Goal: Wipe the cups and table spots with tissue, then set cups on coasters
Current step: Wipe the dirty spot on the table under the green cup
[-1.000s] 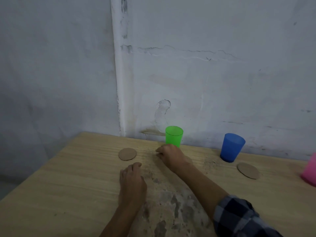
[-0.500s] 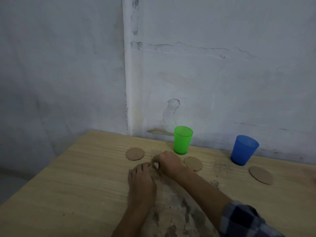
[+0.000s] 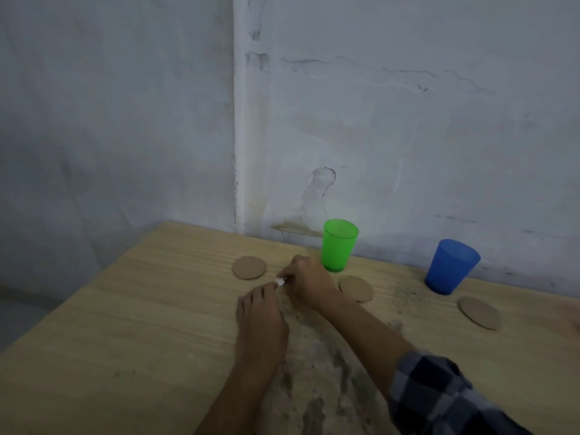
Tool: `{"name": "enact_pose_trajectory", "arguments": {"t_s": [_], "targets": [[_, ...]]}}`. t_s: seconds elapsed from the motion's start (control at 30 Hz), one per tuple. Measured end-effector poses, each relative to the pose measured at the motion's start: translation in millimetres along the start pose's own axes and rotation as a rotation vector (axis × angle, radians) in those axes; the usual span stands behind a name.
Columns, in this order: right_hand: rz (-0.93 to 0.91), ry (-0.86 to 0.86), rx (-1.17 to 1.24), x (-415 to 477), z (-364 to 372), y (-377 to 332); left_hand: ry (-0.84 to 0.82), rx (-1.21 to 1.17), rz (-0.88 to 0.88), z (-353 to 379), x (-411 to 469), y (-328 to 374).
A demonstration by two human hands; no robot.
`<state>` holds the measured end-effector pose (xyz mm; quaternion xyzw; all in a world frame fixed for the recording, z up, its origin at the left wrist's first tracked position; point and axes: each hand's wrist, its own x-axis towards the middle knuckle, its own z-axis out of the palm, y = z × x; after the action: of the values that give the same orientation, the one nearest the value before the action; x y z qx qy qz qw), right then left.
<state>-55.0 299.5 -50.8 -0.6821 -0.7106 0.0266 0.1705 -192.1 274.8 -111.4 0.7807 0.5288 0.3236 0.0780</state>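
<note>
A green cup stands upright on the wooden table near the wall, and a blue cup stands to its right. Three round brown coasters lie flat: the left coaster, the middle coaster just right of my right hand, and the right coaster in front of the blue cup. My right hand is closed on a small wad of white tissue pressed to the table. My left hand rests flat, fingertips touching the tissue.
Dark dirty spots stain the table between my forearms and toward the blue cup. The table sits in a corner, with grey walls right behind the cups. The table's left edge runs diagonally at the left.
My right hand slid left and slightly toward me, away from the green cup, uncovering the middle coaster. The tissue now shows at its fingertips. The camera view shifted left, so the pink cup left the frame.
</note>
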Motion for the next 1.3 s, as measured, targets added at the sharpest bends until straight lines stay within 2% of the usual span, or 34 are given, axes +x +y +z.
{"name": "enact_pose_trajectory", "arguments": {"t_s": [0.17, 0.3, 0.4, 0.5, 0.63, 0.7, 0.77, 0.87, 0.97, 1.1, 1.17, 1.23, 1.3], "targets": [[-0.073, -0.138, 0.044, -40.1, -6.8, 1.3, -0.026, -0.057, -0.039, -7.1, -4.9, 5.8], [0.197, 0.043, 0.116, -24.9, -24.4, 21.2, -0.033, -0.077, -0.058, -11.1, -6.9, 10.5], [0.291, 0.056, 0.025, -17.3, -18.8, 25.3, 0.005, -0.142, -0.038, -14.8, -6.2, 7.1], [0.238, 0.044, -0.025, -23.5, -9.1, 12.0, 0.033, -0.267, -0.047, -17.5, -2.7, 3.2], [0.041, -0.066, 0.032, -39.0, -10.7, 3.7, 0.076, -0.406, -0.155, -21.5, -1.0, 4.8], [0.079, -0.054, 0.112, -39.0, -11.8, 9.9, 0.108, -0.461, -0.200, -26.8, -2.7, 5.9], [0.128, 0.039, 0.108, -41.5, -9.4, 9.8, 0.142, -0.505, -0.238, -31.3, -3.8, 4.7], [0.028, 0.015, 0.039, -52.0, -0.4, -3.4, 0.163, -0.554, -0.283, -35.4, -8.1, 3.4], [-0.094, -0.129, 0.074, -56.9, -9.1, -8.9, 0.156, -0.541, -0.278, -37.8, -11.4, 6.3], [0.029, 0.010, 0.110, -57.4, -10.2, 4.4, 0.124, -0.500, -0.258, -38.2, -13.8, 7.2], [0.001, -0.015, 0.045, -63.3, -5.4, -5.5, 0.098, -0.456, -0.225, -37.6, -14.9, 5.7], [-0.077, -0.104, 0.088, -65.6, -6.5, -14.9, 0.080, -0.426, -0.211, -37.8, -14.9, 5.4], [-0.065, -0.136, 0.128, -63.4, -13.6, -15.0, 0.086, -0.419, -0.207, -37.5, -15.5, 5.2]]}}
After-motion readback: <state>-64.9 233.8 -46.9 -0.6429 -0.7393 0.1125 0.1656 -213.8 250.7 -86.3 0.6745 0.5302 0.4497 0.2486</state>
